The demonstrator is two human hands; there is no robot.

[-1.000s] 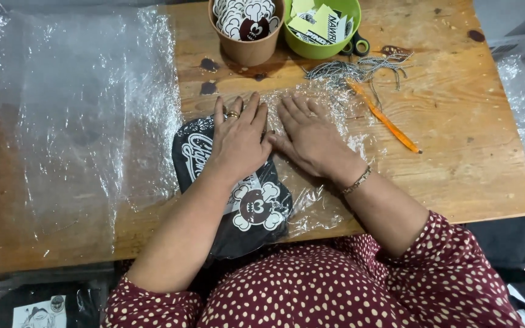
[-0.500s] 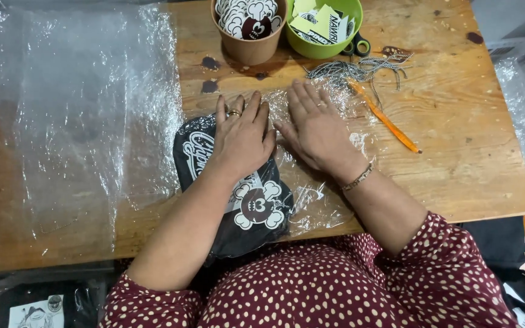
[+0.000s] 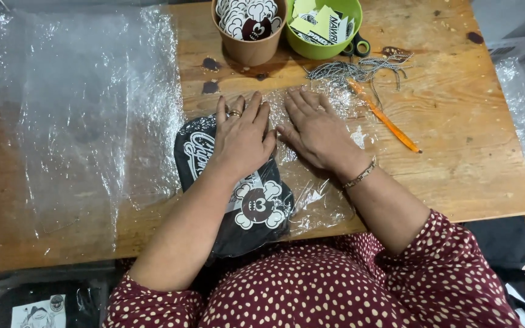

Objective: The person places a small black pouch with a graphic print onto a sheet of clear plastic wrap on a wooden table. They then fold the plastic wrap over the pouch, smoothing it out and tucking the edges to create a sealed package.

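Both palms are down flat! The left hand (image 3: 244,136) presses open-fingered on the folded black printed garment (image 3: 238,194) inside its clear plastic bag (image 3: 317,194), gripping nothing. Just beside it, thumbs nearly touching, the right hand (image 3: 317,130) lies spread on the bag's crinkled film. Since a second ago the hands have barely shifted, the right sliding slightly outward, so I judge the smoothing goes on. Beyond the fingertips stand a brown paper cup of stickers (image 3: 249,27) and a green bowl (image 3: 323,27); right of the right hand lies an orange pen (image 3: 384,118).
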